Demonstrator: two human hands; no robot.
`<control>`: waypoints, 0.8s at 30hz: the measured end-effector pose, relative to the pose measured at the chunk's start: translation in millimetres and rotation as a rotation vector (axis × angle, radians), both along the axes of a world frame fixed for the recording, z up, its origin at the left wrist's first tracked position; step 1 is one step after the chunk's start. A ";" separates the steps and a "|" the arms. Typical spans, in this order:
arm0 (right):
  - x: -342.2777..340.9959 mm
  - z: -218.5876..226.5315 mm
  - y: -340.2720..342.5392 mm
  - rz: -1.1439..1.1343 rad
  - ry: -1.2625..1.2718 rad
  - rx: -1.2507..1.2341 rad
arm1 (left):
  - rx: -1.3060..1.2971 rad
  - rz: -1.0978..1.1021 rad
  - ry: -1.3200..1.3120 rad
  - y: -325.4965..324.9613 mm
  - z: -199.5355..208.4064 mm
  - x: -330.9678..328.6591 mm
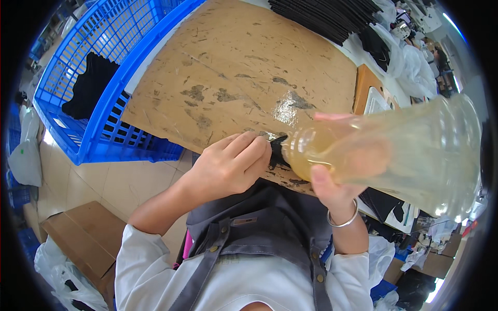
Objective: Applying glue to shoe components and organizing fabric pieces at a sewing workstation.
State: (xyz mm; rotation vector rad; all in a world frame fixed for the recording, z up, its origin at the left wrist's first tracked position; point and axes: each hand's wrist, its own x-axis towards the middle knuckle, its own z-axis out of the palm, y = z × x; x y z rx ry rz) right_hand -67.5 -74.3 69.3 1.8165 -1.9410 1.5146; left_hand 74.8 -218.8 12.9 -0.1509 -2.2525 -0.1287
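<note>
My right hand [337,171] grips a large translucent yellowish plastic container [425,155], tilted on its side, its ridged narrow end pointing left and its wider end to the right. Fingers show blurred through its wall. Beside the narrow end, my left hand [236,158] is closed, with fingertips pinched on a small black fabric piece [278,153]. That piece runs up to the container's narrow end; whether it goes inside or around it I cannot tell. Both hands are over the near edge of a worn brown board [233,57] with dark scuffs and a shiny patch.
A blue plastic basket [96,140] with black fabric [91,85] stands at the left. Stacked black strips [327,15] lie at the far edge. Clear plastic bags [415,67] sit at the far right. A cardboard box [88,233] rests on the floor, lower left.
</note>
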 end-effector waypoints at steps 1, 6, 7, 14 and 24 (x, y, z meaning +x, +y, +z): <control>0.2 -3.8 -0.9 0.009 -0.023 0.003 | 0.001 -0.002 -0.001 -0.1 0.3 -0.6; -0.9 -20.9 -1.5 0.060 -0.132 0.020 | 0.052 -0.048 -0.086 -1.1 -0.2 -0.4; -3.4 -19.9 1.8 0.059 -0.055 0.051 | 0.056 -0.048 -0.085 -1.5 0.8 0.1; -2.2 -0.4 26.0 0.039 -0.044 0.197 | 0.060 -0.036 -0.076 -0.6 0.6 -0.9; -6.8 -2.2 91.5 -0.323 -0.160 0.081 | 0.104 -0.063 -0.171 -0.3 3.7 4.2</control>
